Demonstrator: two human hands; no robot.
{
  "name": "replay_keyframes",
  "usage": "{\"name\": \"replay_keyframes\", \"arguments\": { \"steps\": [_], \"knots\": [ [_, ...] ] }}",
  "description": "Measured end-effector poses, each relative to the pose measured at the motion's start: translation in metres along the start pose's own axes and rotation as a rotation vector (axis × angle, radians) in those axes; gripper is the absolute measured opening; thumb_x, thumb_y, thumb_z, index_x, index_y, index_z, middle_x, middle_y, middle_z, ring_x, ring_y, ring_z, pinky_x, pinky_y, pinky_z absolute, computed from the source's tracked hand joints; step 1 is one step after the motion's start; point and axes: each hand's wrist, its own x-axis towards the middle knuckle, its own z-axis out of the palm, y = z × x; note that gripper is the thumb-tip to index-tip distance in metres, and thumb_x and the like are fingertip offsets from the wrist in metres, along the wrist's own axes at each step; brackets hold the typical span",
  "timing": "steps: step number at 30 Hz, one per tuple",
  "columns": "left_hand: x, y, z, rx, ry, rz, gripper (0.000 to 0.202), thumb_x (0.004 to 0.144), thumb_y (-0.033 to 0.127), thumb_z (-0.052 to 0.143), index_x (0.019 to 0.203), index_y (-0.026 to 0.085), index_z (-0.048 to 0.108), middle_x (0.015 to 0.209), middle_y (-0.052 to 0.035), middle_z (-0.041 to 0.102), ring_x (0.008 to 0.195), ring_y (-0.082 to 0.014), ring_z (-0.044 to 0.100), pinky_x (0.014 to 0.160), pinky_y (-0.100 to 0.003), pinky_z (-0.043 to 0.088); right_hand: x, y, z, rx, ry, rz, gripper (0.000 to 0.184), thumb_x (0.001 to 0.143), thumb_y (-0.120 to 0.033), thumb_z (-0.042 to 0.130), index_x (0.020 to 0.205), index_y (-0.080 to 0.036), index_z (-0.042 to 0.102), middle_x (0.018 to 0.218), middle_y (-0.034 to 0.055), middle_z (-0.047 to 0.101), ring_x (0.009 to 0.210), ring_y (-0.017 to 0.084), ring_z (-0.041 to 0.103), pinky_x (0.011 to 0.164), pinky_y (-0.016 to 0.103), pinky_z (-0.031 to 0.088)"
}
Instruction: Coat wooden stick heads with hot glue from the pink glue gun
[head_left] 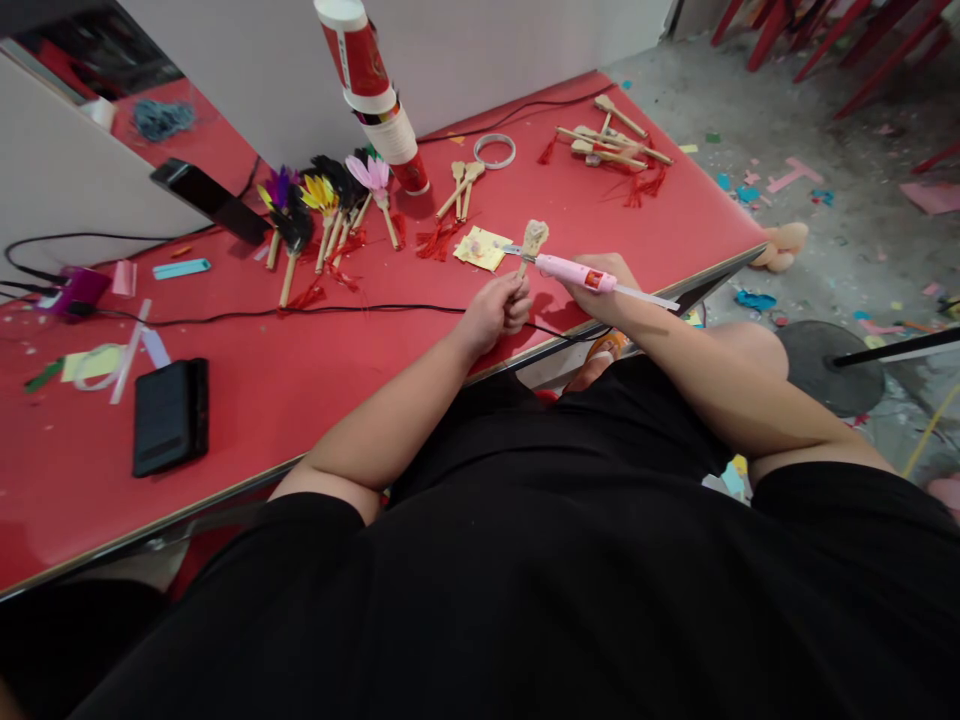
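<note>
My left hand (501,308) is closed around the lower end of a small wooden stick piece (533,240), holding it upright above the red table (315,390). My right hand (611,290) grips a pink glue gun (581,273). Its metal tip points left and touches the stick's wide top. A white glue rod sticks out of the gun's back toward the table edge. A yellow paper scrap (481,248) lies just behind the stick.
Feathered sticks with red tassels (322,215) lie at mid-table, bare wooden sticks (611,140) at the far right. A stacked red-and-white tube (371,90) stands behind. A tape ring (495,150), a black wallet (171,415), a phone (210,200) and cables are about.
</note>
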Motion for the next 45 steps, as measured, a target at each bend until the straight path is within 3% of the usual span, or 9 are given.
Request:
{"name": "replay_keyframes", "arguments": {
  "steps": [11,15,18,23,27,33,35,40,45],
  "knots": [
    [-0.001,0.001,0.002,0.026,0.007,-0.001,0.038,0.115,0.028,0.060,0.084,0.026,0.037,0.061,0.0109,0.030,0.044,-0.0058,0.020,0.044,-0.013,0.015,0.007,-0.004,-0.004,-0.128,-0.001,-0.029,0.035,0.109,-0.045,0.065,0.080,-0.030,0.050,0.073,0.0007,0.059,0.068,0.022,0.052,0.070,0.039,0.044],
    [-0.001,0.000,0.003,0.016,0.006,-0.025,0.039,0.112,0.029,0.064,0.085,0.026,0.036,0.063,0.0111,0.029,0.045,-0.0056,0.020,0.045,-0.013,0.014,0.006,-0.001,-0.004,-0.082,-0.014,0.003,0.048,0.109,-0.063,0.070,0.079,-0.030,0.052,0.074,0.0024,0.059,0.069,0.024,0.054,0.071,0.042,0.049],
    [-0.001,0.000,0.001,0.033,-0.010,-0.026,0.038,0.112,0.029,0.063,0.084,0.026,0.038,0.063,0.0107,0.030,0.045,-0.0058,0.019,0.045,-0.013,0.015,0.000,-0.001,-0.009,0.068,-0.035,-0.006,0.056,0.103,-0.079,0.076,0.084,-0.028,0.063,0.078,0.0032,0.062,0.074,0.024,0.058,0.072,0.042,0.055],
    [0.001,0.001,-0.001,0.042,-0.041,-0.016,0.037,0.112,0.029,0.062,0.084,0.025,0.039,0.062,0.0105,0.031,0.045,-0.0058,0.020,0.044,-0.013,0.016,-0.010,-0.002,-0.016,0.316,-0.003,0.024,0.048,0.094,-0.071,0.091,0.107,-0.028,0.072,0.089,0.0029,0.067,0.081,0.023,0.064,0.074,0.038,0.062],
    [0.000,0.004,-0.001,0.040,-0.014,0.015,0.037,0.115,0.029,0.057,0.083,0.025,0.040,0.063,0.0106,0.031,0.044,-0.0054,0.020,0.043,-0.013,0.016,-0.008,0.000,-0.010,0.510,0.031,0.145,0.061,0.093,-0.081,0.092,0.115,-0.028,0.070,0.078,-0.0003,0.065,0.069,0.021,0.064,0.063,0.034,0.058],
    [-0.002,0.006,0.002,-0.046,0.050,-0.027,0.041,0.110,0.033,0.070,0.087,0.026,0.037,0.064,0.0121,0.030,0.043,-0.0050,0.022,0.044,-0.013,0.014,-0.006,0.002,-0.004,0.491,0.079,0.127,0.078,0.083,-0.094,0.094,0.120,-0.030,0.069,0.075,-0.0048,0.058,0.068,0.019,0.057,0.062,0.034,0.049],
    [-0.002,0.007,0.004,-0.064,0.057,-0.038,0.042,0.110,0.032,0.071,0.088,0.027,0.036,0.064,0.0124,0.029,0.043,-0.0050,0.022,0.044,-0.013,0.013,-0.005,0.003,-0.003,0.487,0.104,0.123,0.081,0.080,-0.096,0.095,0.118,-0.030,0.070,0.078,-0.0040,0.058,0.071,0.020,0.057,0.063,0.035,0.049],
    [-0.004,0.008,0.006,-0.059,0.038,-0.039,0.042,0.111,0.031,0.071,0.088,0.027,0.036,0.064,0.0123,0.031,0.043,-0.0046,0.023,0.044,-0.012,0.013,-0.003,0.005,-0.005,0.524,-0.049,0.157,0.077,0.082,-0.101,0.092,0.090,-0.029,0.065,0.065,-0.0022,0.056,0.065,0.019,0.052,0.059,0.036,0.048],
    [-0.003,0.007,0.005,-0.030,0.006,-0.019,0.040,0.113,0.030,0.067,0.087,0.026,0.038,0.063,0.0117,0.031,0.043,-0.0049,0.023,0.044,-0.013,0.013,-0.003,0.001,-0.009,0.535,-0.047,0.175,0.074,0.081,-0.095,0.096,0.085,-0.028,0.066,0.072,0.0028,0.069,0.066,0.019,0.057,0.060,0.036,0.051]
  ]
}}
